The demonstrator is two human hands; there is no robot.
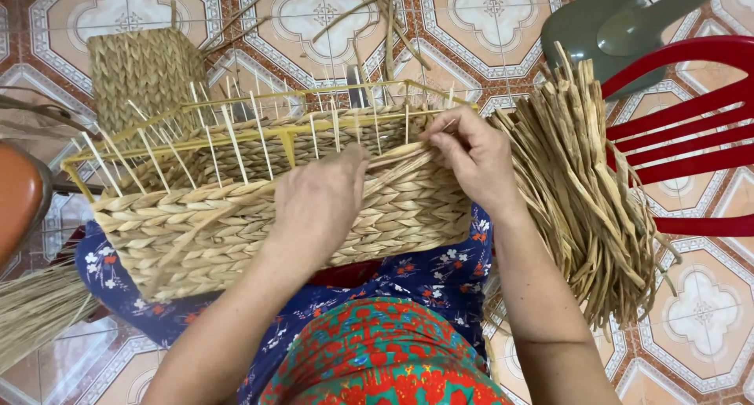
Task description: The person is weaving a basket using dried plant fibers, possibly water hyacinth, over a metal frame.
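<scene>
A half-woven rectangular straw basket [196, 216] rests on my lap, built on a yellow wire frame [290, 130] with thin pale upright ribs sticking above the woven rows. My left hand [318, 205] presses flat against the basket's near wall, its fingertips at the top woven row. My right hand [471, 157] is at the basket's right corner, pinching a flat straw strand [404, 157] that runs along the top row between the ribs.
A thick bundle of dried straw strands [589, 201] hangs at my right. A red plastic chair [691, 130] stands far right, a grey-green dustpan [605, 28] beyond it. A finished woven box [141, 71] sits on the patterned tile floor behind the basket. Loose fibres [35, 311] lie lower left.
</scene>
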